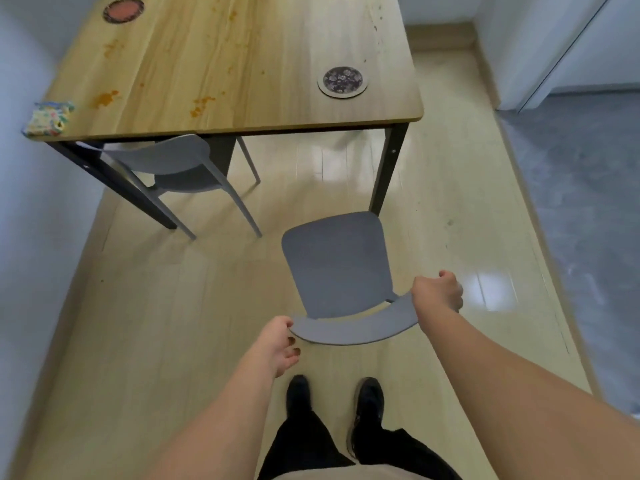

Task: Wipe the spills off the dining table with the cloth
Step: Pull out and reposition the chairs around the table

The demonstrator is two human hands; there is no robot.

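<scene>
The wooden dining table (277, 109) fills the top of the view, with orange spills (202, 105) and smaller splashes scattered over it. A folded, colourful cloth (48, 118) lies on its near left corner. I stand back from the table behind a grey chair (337, 265). My left hand (277, 344) holds the left end of the chair's backrest, thumb on top and fingers curled beneath. My right hand (438, 292) grips the backrest's right end.
A dark floral coaster (343, 81) sits near the table's right edge and a red coaster (123, 9) at the far left. A second grey chair (173, 164) is tucked under the table. A wall runs along the left; my shoes (334, 396) stand on pale flooring.
</scene>
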